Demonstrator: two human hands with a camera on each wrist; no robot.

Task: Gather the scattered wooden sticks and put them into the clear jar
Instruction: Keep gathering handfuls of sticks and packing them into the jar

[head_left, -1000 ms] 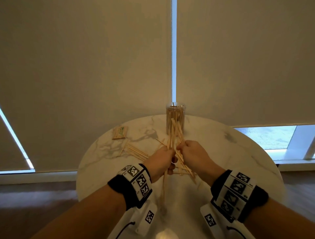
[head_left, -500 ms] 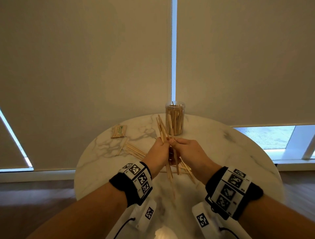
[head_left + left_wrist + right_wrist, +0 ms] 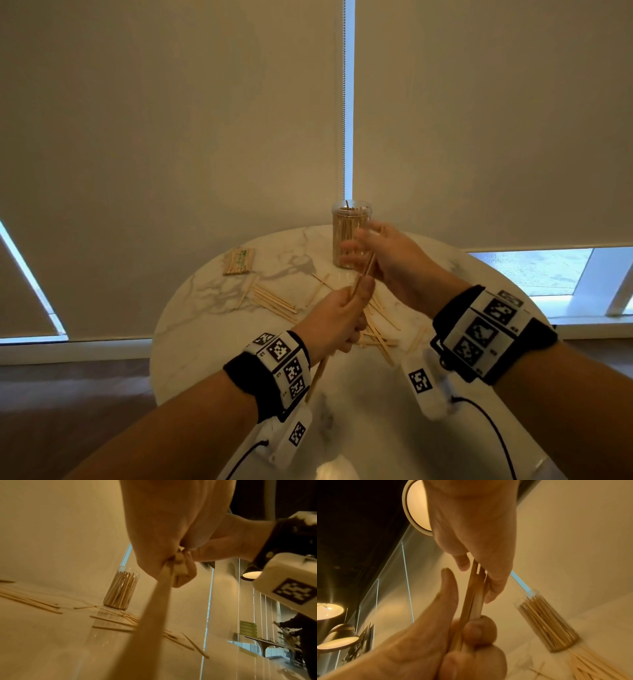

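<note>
A person's two bare forearms, each with a black wristband carrying white coded tags, reach over a round white marble-patterned table (image 3: pixel 205 329). Nearest, the left hand (image 3: pixel 334 320) is a closed fist around a small bundle of thin pale wooden sticks (image 3: pixel 363 274). The bundle passes through the fist, its lower end slanting down towards the wrist, its upper end rising past the thumb towards the right hand. The right hand (image 3: pixel 394 262) is raised just beyond and above, palm down. Its fingers (image 3: pixel 494 586) are nearly straight and lie along the upper ends of the bundle, with the thumb on the other side, a light pinch. More loose wooden sticks (image 3: pixel 274 300) lie scattered flat on the table beneath and to the left of both hands. Further back stands a clear cylindrical jar (image 3: pixel 349 219), upright, open-topped and packed with sticks, just behind the right fingertips. A small bound packet of sticks (image 3: pixel 239 262) lies at the far left.
</note>
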